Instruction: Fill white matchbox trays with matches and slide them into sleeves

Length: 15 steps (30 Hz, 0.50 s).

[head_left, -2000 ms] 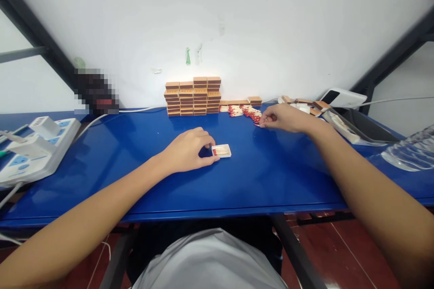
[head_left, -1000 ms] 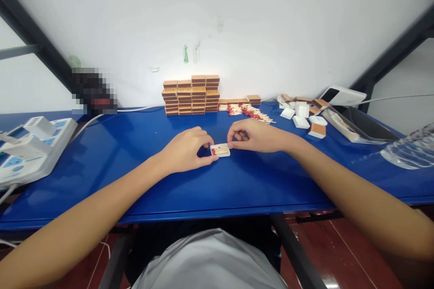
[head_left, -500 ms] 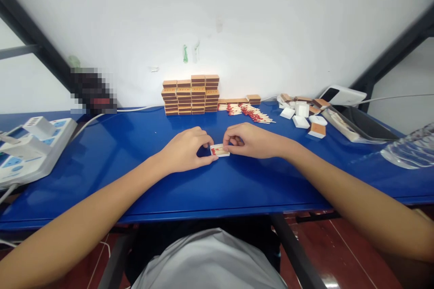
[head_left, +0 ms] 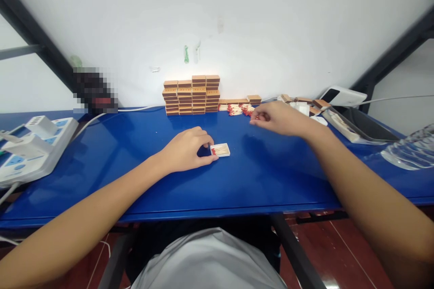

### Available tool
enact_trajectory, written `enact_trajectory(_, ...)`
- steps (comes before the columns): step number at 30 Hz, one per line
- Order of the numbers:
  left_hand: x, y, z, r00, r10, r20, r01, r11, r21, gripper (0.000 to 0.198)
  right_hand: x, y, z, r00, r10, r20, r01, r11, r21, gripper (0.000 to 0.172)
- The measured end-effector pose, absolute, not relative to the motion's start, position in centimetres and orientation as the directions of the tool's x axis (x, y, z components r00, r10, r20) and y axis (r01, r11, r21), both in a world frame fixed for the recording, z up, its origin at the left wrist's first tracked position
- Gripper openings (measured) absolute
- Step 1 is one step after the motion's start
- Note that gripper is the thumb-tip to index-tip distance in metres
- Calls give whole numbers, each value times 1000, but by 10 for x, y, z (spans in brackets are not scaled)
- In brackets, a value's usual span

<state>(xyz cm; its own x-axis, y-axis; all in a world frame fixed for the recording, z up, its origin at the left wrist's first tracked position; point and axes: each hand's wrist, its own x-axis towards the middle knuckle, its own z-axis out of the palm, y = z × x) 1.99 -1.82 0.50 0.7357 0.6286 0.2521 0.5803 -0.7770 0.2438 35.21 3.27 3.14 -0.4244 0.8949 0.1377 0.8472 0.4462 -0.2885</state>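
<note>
A small white matchbox tray (head_left: 228,152) lies on the blue table, partly filled with red-tipped matches (head_left: 220,149). My left hand (head_left: 189,148) grips its left end between thumb and forefinger. Farther back, my right hand (head_left: 276,117) is at the loose match pile (head_left: 235,109), fingers curled together in a pinch. It covers the right part of the pile, and whether any match sits between its fingertips cannot be made out.
Stacked matchboxes (head_left: 191,95) stand against the wall, with a low row of boxes (head_left: 233,101) beside them. Empty box parts (head_left: 301,108) lie behind my right hand. A power strip (head_left: 50,153) is at far left, clear plastic wrap (head_left: 412,149) at far right.
My right hand has moved away from the tray, back and to the right, onto the match pile. My left hand and the tray have stayed in place.
</note>
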Motion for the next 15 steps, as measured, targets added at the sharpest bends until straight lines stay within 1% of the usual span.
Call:
enact_trajectory(2, 20, -18, 6, 737, 629, 249, 581, -777, 243, 25, 377, 48, 28, -365, 928, 79, 897, 373, -238, 27)
enact_trajectory(6, 20, -19, 7, 734, 632, 250, 585, -774, 241, 25, 406, 65, 20, -321, 947, -18, 923, 309, -228, 26)
enact_trajectory(11, 20, -19, 6, 736, 627, 256, 581, -779, 238, 25, 413, 69, 19, -266, 964, 19, 950, 265, -164, 22)
enact_trajectory(15, 20, -19, 6, 737, 626, 255, 583, -779, 231, 24, 411, 64, 21, -211, 969, -127, 965, 186, -183, 10)
